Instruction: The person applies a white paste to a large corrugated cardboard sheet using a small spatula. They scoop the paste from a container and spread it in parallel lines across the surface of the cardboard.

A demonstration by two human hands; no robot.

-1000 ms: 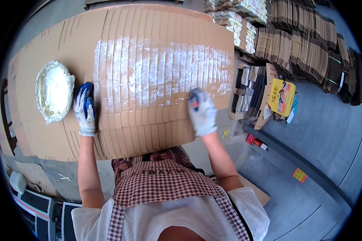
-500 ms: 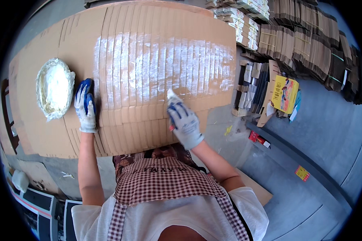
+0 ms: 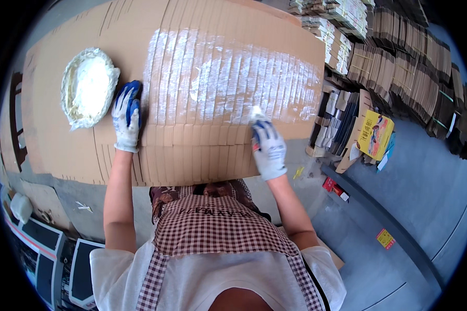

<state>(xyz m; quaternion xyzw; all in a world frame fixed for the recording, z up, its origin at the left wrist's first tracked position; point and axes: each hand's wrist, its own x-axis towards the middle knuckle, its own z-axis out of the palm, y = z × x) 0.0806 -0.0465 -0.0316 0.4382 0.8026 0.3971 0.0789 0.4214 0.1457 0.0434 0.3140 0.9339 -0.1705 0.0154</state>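
Note:
A broad brown sheet of cardboard (image 3: 192,155) lies in front of me, its ribbed middle smeared with white paste (image 3: 238,72). My right hand (image 3: 269,151), in a white and blue work glove, is closed around a brush (image 3: 256,112). The pale tip of the brush meets the lower right part of the smear; most of its handle is hidden in the palm. My left hand (image 3: 126,120), gloved alike, rests flat on the cardboard, left of the smear. Beside it stands an oval bowl (image 3: 66,93) lined with crumpled film, holding creamy white paste.
Bundled stacks of flat cardboard (image 3: 371,65) stand at the far right. A yellow box (image 3: 376,135) sits nearer, beside more folded card. A dark grey rail (image 3: 394,217) crosses the blue-grey floor at right. Black-panelled frames (image 3: 44,233) stand at lower left.
The whole view has shifted, so the cardboard appears higher and farther right. My right hand has slid the brush a little rightward across the cardboard. My left hand keeps its place there.

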